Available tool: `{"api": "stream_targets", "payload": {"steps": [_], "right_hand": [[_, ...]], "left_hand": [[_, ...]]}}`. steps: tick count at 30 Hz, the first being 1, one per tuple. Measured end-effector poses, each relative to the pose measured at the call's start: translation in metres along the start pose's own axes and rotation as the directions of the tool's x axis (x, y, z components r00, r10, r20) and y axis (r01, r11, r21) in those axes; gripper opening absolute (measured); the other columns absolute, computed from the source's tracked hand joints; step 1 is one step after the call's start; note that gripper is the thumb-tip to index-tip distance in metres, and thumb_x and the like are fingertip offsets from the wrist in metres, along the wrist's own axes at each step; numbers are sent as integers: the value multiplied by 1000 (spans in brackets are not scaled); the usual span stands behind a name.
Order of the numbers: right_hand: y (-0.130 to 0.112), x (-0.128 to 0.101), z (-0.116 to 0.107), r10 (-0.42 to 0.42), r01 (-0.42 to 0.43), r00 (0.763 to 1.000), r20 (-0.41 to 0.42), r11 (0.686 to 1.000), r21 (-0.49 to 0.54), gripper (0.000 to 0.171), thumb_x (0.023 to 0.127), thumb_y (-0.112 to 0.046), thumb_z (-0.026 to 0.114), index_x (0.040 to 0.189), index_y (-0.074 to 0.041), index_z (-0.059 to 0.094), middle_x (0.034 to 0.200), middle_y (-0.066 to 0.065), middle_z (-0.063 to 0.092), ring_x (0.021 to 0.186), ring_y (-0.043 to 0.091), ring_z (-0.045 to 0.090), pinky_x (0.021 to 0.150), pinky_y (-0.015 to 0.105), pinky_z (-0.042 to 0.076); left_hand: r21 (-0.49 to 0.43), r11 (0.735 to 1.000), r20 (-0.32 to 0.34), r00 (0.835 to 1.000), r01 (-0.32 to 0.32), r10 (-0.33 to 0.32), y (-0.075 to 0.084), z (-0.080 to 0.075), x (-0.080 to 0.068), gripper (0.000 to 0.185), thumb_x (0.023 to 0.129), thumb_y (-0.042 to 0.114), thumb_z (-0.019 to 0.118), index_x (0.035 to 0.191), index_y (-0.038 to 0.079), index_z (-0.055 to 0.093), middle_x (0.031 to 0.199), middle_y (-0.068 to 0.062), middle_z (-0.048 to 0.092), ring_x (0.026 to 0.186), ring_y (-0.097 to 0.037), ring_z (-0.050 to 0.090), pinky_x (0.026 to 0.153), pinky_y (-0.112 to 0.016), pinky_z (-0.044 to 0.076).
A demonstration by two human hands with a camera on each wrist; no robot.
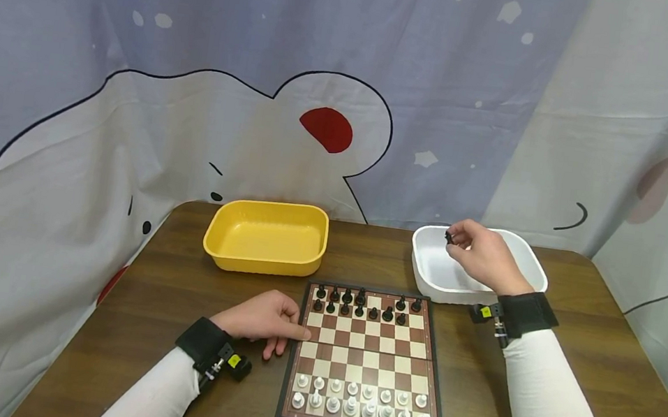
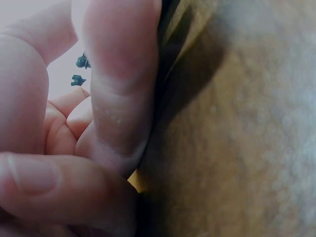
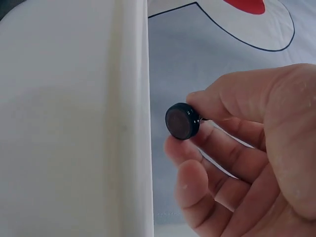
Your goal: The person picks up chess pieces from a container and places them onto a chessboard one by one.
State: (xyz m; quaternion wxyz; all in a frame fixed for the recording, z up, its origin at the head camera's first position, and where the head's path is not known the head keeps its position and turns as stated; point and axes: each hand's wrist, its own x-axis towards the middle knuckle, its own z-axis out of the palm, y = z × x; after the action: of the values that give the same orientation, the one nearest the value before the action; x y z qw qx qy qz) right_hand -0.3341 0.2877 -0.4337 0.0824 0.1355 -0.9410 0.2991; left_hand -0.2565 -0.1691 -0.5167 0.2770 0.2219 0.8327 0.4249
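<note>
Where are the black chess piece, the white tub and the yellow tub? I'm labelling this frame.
black chess piece [image 3: 181,121]: right wrist view, on its round base, pinched by the right hand.
white tub [image 1: 423,276]: head view, on its front left wall.
yellow tub [image 1: 263,263]: head view, on its front wall.

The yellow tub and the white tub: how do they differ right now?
The yellow tub sits on the left behind the chessboard; the white tub on the right. Nothing hangs over the yellow tub; over the white tub the right hand pinches a black chess piece. Both look empty.
</note>
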Motion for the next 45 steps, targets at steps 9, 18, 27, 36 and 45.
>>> {"api": "stream_targets", "payload": {"steps": [9,18,27,36,45], "right_hand": [[-6,-1,2,-18,20,999,-39,999,35,25,104,-17,75,125,-5,70,111,15,77,103,34,72,90,50,51],[-26,-4,11,-99,106,993,-63,986,131,23,102,-14,78,122,-5,69,108,12,77,100,29,73,88,41,55],[-42,-6,23,-229,231,973,-35,963,136,20,100,-8,81,116,-6,68,106,10,75,97,27,73,85,43,56],[-58,-10,37,-339,330,939,53,935,130,29,101,-5,81,127,-8,72,108,3,76,96,20,71,82,43,57],[-74,-14,49,-378,351,914,151,920,176,20,97,-7,86,112,-14,74,95,-10,74,86,10,71,78,37,60]], "left_hand": [[-1,1000,1,1000,-8,8,0,0,0,47,99,53,84,80,12,72,67,-11,76,47,-20,70,39,-24,32],[10,1000,-5,1000,-3,4,2,0,-1,48,99,54,83,79,12,72,66,-11,76,47,-21,70,39,-25,32],[6,1000,-2,1000,-9,9,2,0,-1,48,99,53,83,79,11,72,66,-11,76,46,-21,70,39,-24,32],[-8,1000,-2,1000,-6,6,3,-1,-1,48,99,51,84,80,9,72,66,-10,75,46,-20,70,39,-24,31],[-5,1000,-6,1000,-4,4,5,0,-2,48,99,51,84,80,9,72,66,-10,75,46,-20,69,39,-24,31]]}}
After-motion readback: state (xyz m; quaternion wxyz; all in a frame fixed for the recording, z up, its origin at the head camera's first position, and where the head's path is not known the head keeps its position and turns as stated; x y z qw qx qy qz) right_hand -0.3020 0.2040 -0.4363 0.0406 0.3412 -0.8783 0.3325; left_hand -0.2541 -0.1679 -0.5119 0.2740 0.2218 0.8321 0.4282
